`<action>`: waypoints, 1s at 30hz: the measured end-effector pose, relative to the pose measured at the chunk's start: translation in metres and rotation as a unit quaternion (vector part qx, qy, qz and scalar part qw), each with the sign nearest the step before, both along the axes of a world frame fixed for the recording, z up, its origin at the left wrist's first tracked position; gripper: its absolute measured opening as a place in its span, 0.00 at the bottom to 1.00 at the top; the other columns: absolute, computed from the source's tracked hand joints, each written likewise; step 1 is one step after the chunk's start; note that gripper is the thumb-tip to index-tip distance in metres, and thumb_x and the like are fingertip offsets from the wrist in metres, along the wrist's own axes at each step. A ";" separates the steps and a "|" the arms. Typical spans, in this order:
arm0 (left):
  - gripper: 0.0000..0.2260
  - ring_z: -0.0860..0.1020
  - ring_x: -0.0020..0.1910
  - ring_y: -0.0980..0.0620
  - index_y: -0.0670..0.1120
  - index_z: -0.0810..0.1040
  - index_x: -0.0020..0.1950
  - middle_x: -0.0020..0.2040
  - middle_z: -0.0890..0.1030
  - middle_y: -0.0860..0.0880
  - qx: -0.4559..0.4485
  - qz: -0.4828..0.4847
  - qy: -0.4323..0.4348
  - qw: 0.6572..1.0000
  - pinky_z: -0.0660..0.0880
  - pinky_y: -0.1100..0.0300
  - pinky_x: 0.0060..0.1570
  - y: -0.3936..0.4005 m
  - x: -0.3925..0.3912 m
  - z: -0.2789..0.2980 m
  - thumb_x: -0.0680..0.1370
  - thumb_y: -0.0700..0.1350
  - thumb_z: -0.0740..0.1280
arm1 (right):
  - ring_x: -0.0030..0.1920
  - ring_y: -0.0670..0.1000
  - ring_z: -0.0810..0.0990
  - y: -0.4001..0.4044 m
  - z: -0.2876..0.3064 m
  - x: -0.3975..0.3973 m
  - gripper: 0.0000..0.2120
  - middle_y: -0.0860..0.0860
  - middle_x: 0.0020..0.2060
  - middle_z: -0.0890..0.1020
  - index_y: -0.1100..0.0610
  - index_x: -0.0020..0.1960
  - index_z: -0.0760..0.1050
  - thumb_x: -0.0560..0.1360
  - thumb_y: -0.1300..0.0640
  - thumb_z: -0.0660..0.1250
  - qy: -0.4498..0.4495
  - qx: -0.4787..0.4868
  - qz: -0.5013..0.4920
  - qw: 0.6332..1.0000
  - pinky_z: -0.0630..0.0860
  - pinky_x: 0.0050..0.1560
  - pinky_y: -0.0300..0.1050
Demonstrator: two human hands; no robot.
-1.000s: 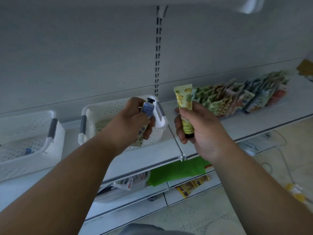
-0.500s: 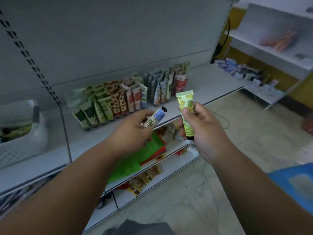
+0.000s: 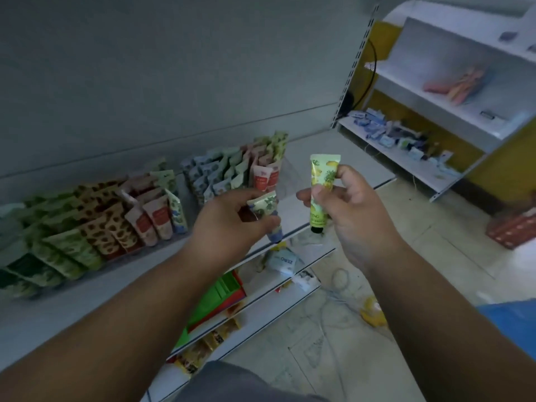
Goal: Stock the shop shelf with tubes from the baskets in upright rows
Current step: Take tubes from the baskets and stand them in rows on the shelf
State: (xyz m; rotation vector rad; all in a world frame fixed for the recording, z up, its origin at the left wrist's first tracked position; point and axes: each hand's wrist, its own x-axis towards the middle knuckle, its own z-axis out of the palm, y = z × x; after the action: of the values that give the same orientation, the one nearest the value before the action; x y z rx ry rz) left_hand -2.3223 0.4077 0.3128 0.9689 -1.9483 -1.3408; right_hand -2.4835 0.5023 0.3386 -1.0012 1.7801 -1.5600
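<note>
In the middle of the frame the person's left hand (image 3: 229, 224) pinches a small tube (image 3: 265, 213) with a leaf print and a bluish lower end, its cap pointing down and its flat crimped end up. Just to its right, the right hand (image 3: 351, 210) grips a yellow-green tube (image 3: 322, 190) between thumb and curled fingers, held nearly upright with its dark cap at the bottom. The two tubes are near each other but apart.

Behind the hands, across the left and centre of the frame, the grey shelf (image 3: 333, 152) carries rows of tubes (image 3: 162, 204) standing on their caps and leaning, grouped by colour: green, brown-spotted, red, blue. In the upper right stands a white rack (image 3: 452, 111) holding small packets.
</note>
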 end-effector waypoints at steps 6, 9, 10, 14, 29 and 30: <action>0.05 0.69 0.26 0.60 0.49 0.79 0.44 0.29 0.74 0.51 -0.062 0.027 -0.062 0.996 0.64 0.70 0.26 -0.020 -0.057 -0.013 0.76 0.50 0.69 | 0.41 0.51 0.79 -0.036 -0.009 -0.074 0.06 0.47 0.38 0.81 0.48 0.49 0.78 0.74 0.48 0.68 0.056 -0.005 0.026 0.998 0.77 0.52 0.67; 0.11 0.71 0.29 0.52 0.45 0.77 0.46 0.35 0.77 0.42 -0.086 0.068 -0.101 0.989 0.64 0.66 0.27 -0.027 -0.085 -0.024 0.77 0.53 0.66 | 0.43 0.55 0.81 -0.066 -0.016 -0.116 0.06 0.49 0.39 0.81 0.48 0.47 0.76 0.74 0.47 0.68 0.115 0.000 0.064 0.991 0.79 0.49 0.64; 0.12 0.72 0.31 0.49 0.44 0.76 0.46 0.36 0.76 0.41 -0.097 0.086 -0.121 0.984 0.64 0.64 0.28 -0.028 -0.093 -0.027 0.77 0.54 0.66 | 0.43 0.53 0.81 -0.078 -0.017 -0.132 0.05 0.48 0.39 0.81 0.47 0.48 0.75 0.75 0.48 0.69 0.141 0.005 0.081 0.987 0.79 0.49 0.61; 0.14 0.71 0.33 0.53 0.43 0.74 0.44 0.38 0.73 0.48 -0.117 0.158 -0.164 0.967 0.68 0.59 0.32 -0.018 -0.116 -0.041 0.77 0.54 0.64 | 0.43 0.44 0.79 -0.122 -0.020 -0.176 0.13 0.48 0.44 0.80 0.44 0.57 0.69 0.76 0.51 0.70 0.228 -0.003 0.156 0.961 0.77 0.44 0.43; 0.09 0.75 0.44 0.57 0.55 0.76 0.54 0.49 0.74 0.57 -0.103 0.264 -0.170 0.944 0.76 0.54 0.45 0.033 -0.138 -0.052 0.77 0.55 0.63 | 0.48 0.52 0.78 -0.181 -0.066 -0.187 0.13 0.52 0.52 0.80 0.55 0.60 0.78 0.77 0.54 0.68 0.436 -0.003 0.326 0.839 0.66 0.44 0.40; 0.10 0.75 0.43 0.57 0.53 0.76 0.52 0.48 0.74 0.56 -0.106 0.262 -0.175 0.943 0.76 0.54 0.44 0.032 -0.138 -0.051 0.76 0.56 0.62 | 0.49 0.52 0.78 -0.179 -0.066 -0.187 0.14 0.52 0.53 0.79 0.56 0.61 0.77 0.77 0.54 0.68 0.443 0.006 0.324 0.836 0.66 0.45 0.40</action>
State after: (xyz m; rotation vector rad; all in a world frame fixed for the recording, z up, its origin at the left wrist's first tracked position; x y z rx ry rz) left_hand -2.4599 0.4397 0.2617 1.5560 -1.8363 -0.6777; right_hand -2.6702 0.3228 0.2730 -2.2751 1.6341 -0.6546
